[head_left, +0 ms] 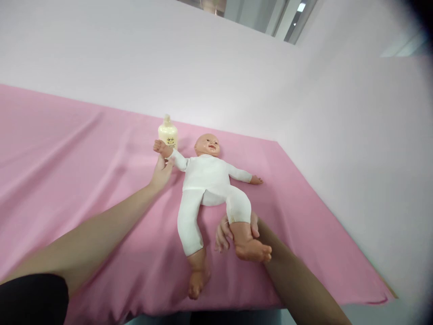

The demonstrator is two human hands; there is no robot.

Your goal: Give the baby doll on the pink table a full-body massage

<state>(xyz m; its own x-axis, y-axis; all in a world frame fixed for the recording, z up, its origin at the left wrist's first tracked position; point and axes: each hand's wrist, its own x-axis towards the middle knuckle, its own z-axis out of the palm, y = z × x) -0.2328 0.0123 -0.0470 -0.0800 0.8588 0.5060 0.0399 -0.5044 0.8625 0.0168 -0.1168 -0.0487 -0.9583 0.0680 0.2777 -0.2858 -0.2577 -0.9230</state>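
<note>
A smooth plastic baby doll in a soft white knit suit lies on its back, head far and feet near, toward the right of a pink cloth-covered table. The cloth is matte with shallow folds running leftward. The left hand grasps the doll's raised forearm from below, fingers curled round the white sleeve. The right hand wraps the doll's bare shin just above the foot, fingers clenched around it and lifting that leg; the other leg lies flat, its foot near the table's near edge. A rounded cream bottle with a small cap stands upright just behind the doll's raised hand. Wide bare cloth stretches left; the right edge runs close beyond the doll's other arm.
</note>
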